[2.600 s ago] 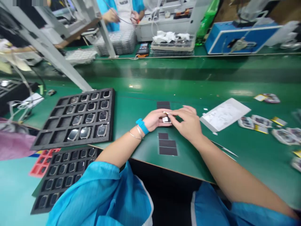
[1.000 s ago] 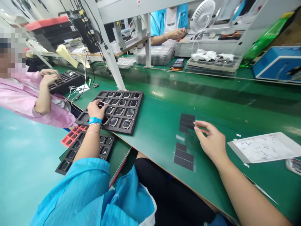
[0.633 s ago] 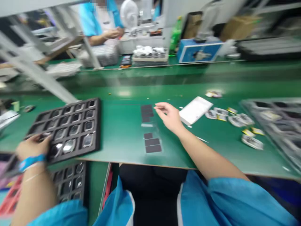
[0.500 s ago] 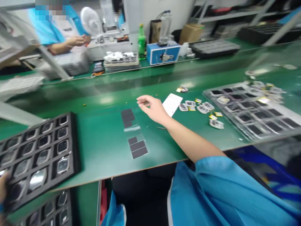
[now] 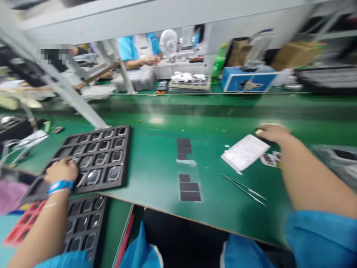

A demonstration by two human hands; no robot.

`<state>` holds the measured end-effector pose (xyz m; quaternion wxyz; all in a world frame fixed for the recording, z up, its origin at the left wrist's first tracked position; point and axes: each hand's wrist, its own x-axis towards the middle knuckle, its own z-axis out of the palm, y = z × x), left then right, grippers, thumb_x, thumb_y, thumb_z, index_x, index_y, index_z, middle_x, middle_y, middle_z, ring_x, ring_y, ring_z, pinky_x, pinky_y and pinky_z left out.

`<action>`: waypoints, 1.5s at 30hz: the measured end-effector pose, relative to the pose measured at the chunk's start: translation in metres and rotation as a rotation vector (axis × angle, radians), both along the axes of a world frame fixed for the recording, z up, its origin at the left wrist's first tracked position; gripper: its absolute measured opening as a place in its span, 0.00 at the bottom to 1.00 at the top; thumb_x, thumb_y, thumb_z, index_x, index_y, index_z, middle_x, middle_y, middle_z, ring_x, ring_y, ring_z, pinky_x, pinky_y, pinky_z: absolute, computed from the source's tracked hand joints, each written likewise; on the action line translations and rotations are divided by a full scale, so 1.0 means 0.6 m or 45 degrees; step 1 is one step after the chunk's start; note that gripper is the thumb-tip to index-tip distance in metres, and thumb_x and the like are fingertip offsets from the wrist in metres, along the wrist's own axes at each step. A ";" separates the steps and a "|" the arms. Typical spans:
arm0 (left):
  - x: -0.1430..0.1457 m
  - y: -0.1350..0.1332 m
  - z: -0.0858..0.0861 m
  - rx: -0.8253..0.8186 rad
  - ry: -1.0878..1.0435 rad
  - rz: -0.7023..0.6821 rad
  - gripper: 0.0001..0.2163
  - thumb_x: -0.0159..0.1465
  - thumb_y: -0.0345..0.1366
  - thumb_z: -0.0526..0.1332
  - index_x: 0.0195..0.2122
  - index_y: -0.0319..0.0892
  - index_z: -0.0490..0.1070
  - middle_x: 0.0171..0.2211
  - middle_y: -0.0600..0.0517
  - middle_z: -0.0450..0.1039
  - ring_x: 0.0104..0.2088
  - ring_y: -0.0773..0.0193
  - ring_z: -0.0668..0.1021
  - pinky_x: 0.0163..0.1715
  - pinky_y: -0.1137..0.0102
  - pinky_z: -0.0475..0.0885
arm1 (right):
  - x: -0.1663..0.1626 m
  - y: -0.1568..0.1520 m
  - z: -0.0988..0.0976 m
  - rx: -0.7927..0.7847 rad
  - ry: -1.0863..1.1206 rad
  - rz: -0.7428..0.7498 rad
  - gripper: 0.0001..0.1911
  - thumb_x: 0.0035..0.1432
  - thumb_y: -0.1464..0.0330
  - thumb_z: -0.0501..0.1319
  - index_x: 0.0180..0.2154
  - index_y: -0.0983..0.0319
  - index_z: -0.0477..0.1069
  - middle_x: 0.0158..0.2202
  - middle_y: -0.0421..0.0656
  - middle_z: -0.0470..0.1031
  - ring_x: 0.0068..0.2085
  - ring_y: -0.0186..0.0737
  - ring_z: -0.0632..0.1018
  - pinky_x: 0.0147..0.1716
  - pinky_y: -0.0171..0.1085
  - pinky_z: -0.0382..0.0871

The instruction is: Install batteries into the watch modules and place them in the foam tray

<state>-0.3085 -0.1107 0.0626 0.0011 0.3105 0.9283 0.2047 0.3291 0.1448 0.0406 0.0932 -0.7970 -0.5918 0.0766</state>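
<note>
My left hand (image 5: 61, 170) rests on the near left part of a black foam tray (image 5: 126, 156) of watch cases, fingers curled down into the cells; whether it grips a case I cannot tell. My right hand (image 5: 272, 133) reaches far right, over small packeted parts (image 5: 268, 159) beyond a white sheet (image 5: 245, 152); it is blurred and its fingers do not show clearly. Between the hands, dark rectangular pads on a clear strip (image 5: 187, 169) lie on the green table. Tweezers (image 5: 243, 184) lie near my right forearm.
A second black tray (image 5: 83, 223) and a red tray (image 5: 19, 230) sit lower at the left. A grey frame leg (image 5: 75, 100) slants behind the tray. Another tray edge (image 5: 334, 160) shows at far right. Across the belt a person in blue (image 5: 139, 52) works beside a blue box (image 5: 247, 80).
My left hand went from the middle of the table to the black tray. My right hand moved from the dark pads out to the packets at the right. The camera swung about.
</note>
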 end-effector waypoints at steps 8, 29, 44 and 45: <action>-0.041 -0.006 -0.043 0.166 0.118 0.057 0.11 0.58 0.42 0.64 0.36 0.39 0.71 0.38 0.46 0.68 0.52 0.38 0.67 0.52 0.40 0.61 | 0.014 0.027 -0.033 0.102 0.305 -0.154 0.12 0.41 0.76 0.74 0.16 0.62 0.73 0.31 0.48 0.81 0.22 0.28 0.64 0.29 0.44 0.54; 0.502 0.190 -0.086 0.139 -2.158 -1.045 0.14 0.64 0.36 0.65 0.51 0.39 0.73 0.41 0.46 0.78 0.35 0.66 0.80 0.49 0.60 0.75 | -0.291 -0.242 -0.061 0.132 1.345 0.715 0.19 0.55 0.59 0.65 0.48 0.56 0.71 0.51 0.46 0.78 0.49 0.48 0.80 0.47 0.50 0.77; 0.461 0.193 -0.100 0.402 -2.149 -1.277 0.26 0.48 0.31 0.76 0.49 0.47 0.78 0.43 0.50 0.79 0.40 0.63 0.81 0.47 0.65 0.76 | -0.281 -0.252 -0.069 0.727 1.026 0.891 0.04 0.60 0.69 0.63 0.36 0.57 0.77 0.42 0.45 0.79 0.44 0.41 0.79 0.34 0.38 0.78; 0.462 0.192 -0.101 0.431 -2.105 -1.304 0.26 0.47 0.31 0.77 0.49 0.47 0.79 0.42 0.50 0.80 0.40 0.63 0.81 0.46 0.66 0.77 | -0.282 -0.253 -0.070 0.733 1.035 0.907 0.04 0.60 0.69 0.63 0.35 0.57 0.77 0.42 0.45 0.79 0.44 0.41 0.79 0.35 0.38 0.77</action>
